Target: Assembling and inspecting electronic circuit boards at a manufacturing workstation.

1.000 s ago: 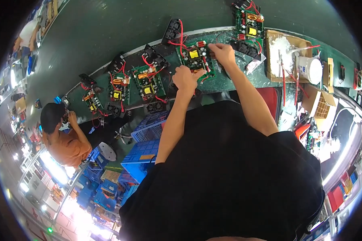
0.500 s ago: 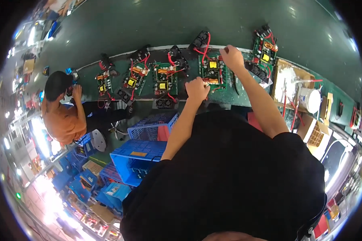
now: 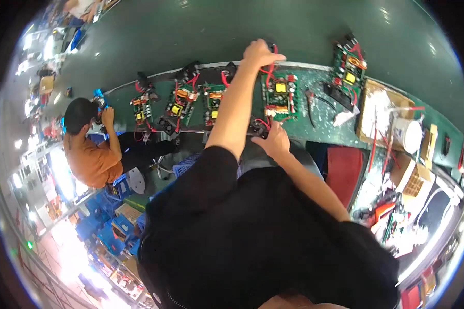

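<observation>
A green circuit board with a yellow transformer lies in front of me on the bench, red wires at both ends. My left hand reaches to its far end, thumb stretched right, fingers curled at a black fan that the hand mostly covers. At the near bench edge my right hand has its thumb and fingers around another black fan, wired to the same board. Dark-handled pliers lie right of the board.
More boards stand left, one partly behind my left arm, and another board is at right. Beyond it are a cardboard tray and a white tub. A co-worker sits at left.
My left hand has gone from the board's near end to the far fan. My right hand has come back from the far side to the near edge. The view has shifted slightly.
</observation>
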A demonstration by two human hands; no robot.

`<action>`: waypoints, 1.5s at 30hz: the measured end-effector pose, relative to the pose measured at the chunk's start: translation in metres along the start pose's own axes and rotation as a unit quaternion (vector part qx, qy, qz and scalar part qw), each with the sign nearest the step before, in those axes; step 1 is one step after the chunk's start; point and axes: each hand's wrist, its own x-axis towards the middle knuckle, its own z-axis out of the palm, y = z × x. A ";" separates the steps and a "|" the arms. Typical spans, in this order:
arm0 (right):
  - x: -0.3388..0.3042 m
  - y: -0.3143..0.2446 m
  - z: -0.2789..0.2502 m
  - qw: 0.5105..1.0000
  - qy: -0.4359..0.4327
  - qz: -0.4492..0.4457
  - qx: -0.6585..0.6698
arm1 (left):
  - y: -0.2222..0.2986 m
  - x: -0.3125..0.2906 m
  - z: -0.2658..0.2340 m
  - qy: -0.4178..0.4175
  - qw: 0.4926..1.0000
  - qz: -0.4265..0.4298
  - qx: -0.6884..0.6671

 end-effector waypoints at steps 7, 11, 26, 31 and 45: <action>0.013 0.025 -0.027 0.976 0.102 0.046 0.187 | 0.016 0.021 0.009 -0.076 0.995 -0.029 -0.053; 0.005 0.008 -0.092 0.981 0.092 0.050 0.163 | 0.031 -0.007 -0.031 0.014 0.998 -0.039 -0.048; 0.059 -0.267 -0.194 0.978 -0.149 -0.145 0.011 | -0.195 -0.216 -0.162 0.163 0.596 -0.202 -0.760; 0.124 -0.408 -0.119 0.925 -0.245 -0.273 -0.102 | -0.298 -0.281 -0.241 0.262 0.500 -0.260 -0.783; 0.310 -0.589 0.239 0.783 -0.311 -0.494 -0.214 | -0.574 -0.302 -0.171 0.580 0.269 -0.337 -0.690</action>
